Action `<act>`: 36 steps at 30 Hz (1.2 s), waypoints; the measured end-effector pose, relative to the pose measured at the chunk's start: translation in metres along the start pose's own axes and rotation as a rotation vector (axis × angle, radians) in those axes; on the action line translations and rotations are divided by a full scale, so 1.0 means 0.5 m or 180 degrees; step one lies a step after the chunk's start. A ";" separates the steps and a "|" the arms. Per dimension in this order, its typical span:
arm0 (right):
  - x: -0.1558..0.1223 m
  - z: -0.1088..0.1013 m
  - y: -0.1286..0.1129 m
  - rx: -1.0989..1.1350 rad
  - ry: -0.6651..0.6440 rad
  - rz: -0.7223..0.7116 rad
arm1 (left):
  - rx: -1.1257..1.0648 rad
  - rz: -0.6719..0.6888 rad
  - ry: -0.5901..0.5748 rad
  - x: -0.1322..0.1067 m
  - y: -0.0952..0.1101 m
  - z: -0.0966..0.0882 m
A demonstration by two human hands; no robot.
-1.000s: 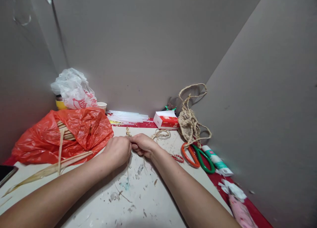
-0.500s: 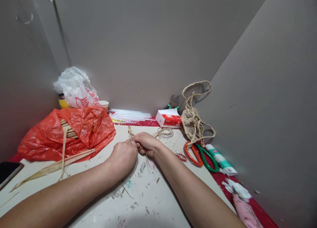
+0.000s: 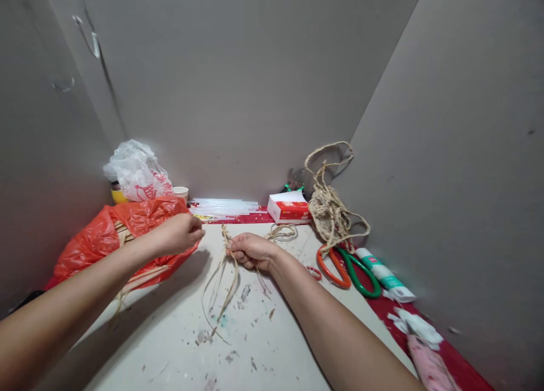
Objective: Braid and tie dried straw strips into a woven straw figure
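Note:
My right hand [image 3: 254, 251] is closed in a pinch on a short straw braid [image 3: 225, 236] near the middle of the white board. Its knotted end points away from me, and loose straw strands [image 3: 229, 294] hang from it toward me. My left hand [image 3: 186, 232] is raised in front of the red plastic bag [image 3: 89, 241], apart from the braid. Its fingers are curled together; whatever they hold, if anything, cannot be made out. Pale flat strips [image 3: 123, 232] show in the bag's opening, partly behind my left arm.
A heap of braided cord [image 3: 329, 212] rests at the back right beside a red-and-white box [image 3: 289, 208]. Scissors with orange and green handles [image 3: 355, 273] and a white-and-teal tube [image 3: 385, 275] lie right. Clear sticks [image 3: 225, 206] and a paper cup [image 3: 181, 194] stand behind.
My left hand has let go of the braid and moved left and up to the red bag. Loose strands now show below my right hand, which keeps its pinch. The view has shifted slightly.

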State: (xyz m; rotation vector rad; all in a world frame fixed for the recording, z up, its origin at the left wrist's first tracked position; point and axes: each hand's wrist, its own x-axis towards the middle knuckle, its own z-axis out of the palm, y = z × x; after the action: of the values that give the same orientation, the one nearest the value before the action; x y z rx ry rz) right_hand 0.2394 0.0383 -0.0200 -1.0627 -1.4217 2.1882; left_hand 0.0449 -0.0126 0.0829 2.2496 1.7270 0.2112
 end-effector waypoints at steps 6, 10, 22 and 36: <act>0.003 0.000 -0.002 -0.0050 -0.0019 0.0056 | 0.0830 -0.0438 -0.0304 -0.086 -0.110 0.019; 0.003 0.002 -0.003 -0.0077 0.0045 0.0036 | 0.1183 -0.0714 -0.0231 -0.130 -0.143 0.046; 0.007 0.002 0.002 -0.0139 0.0070 0.0058 | -0.0112 -0.1273 0.0286 -0.148 -0.174 -0.071; 0.005 0.005 -0.003 -0.0107 0.0019 0.0040 | -0.1741 -0.1323 0.0973 -0.145 -0.167 0.003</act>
State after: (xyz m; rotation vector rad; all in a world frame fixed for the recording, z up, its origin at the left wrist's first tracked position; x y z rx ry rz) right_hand 0.2359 0.0390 -0.0191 -1.0917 -1.4577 2.1752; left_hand -0.0508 -0.0630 0.0592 1.4945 1.9379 0.8491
